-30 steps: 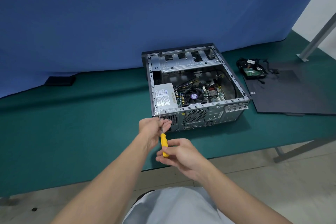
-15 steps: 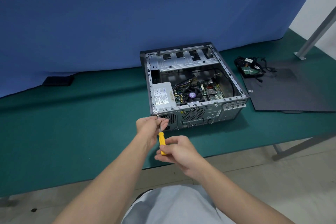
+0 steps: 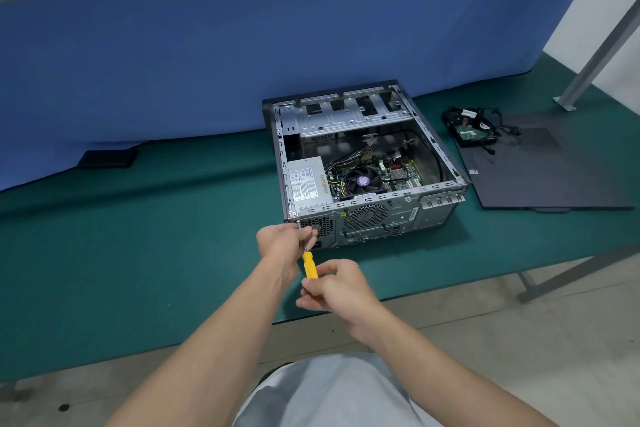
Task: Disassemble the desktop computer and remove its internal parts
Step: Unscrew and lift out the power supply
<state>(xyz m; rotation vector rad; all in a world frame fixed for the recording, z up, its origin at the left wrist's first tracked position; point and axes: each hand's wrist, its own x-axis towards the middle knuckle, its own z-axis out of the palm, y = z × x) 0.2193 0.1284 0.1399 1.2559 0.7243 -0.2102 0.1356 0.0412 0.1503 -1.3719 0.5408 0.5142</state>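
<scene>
Pinching one screwdriver point(image 3: 309, 265), left hand point(image 3: 284, 241) and right hand point(image 3: 337, 288) face the case point(image 3: 381, 198) holding power supply point(image 3: 308, 184) and fan point(image 3: 363, 180).

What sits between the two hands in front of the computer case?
In the head view, the screwdriver: its yellow handle bridges the gap, with the left hand pinching the metal shaft and the right hand gripping the handle's end.

One wide head-worn camera looks forward and down. The computer case point(image 3: 401, 208) sits near, around one o'clock.
</scene>
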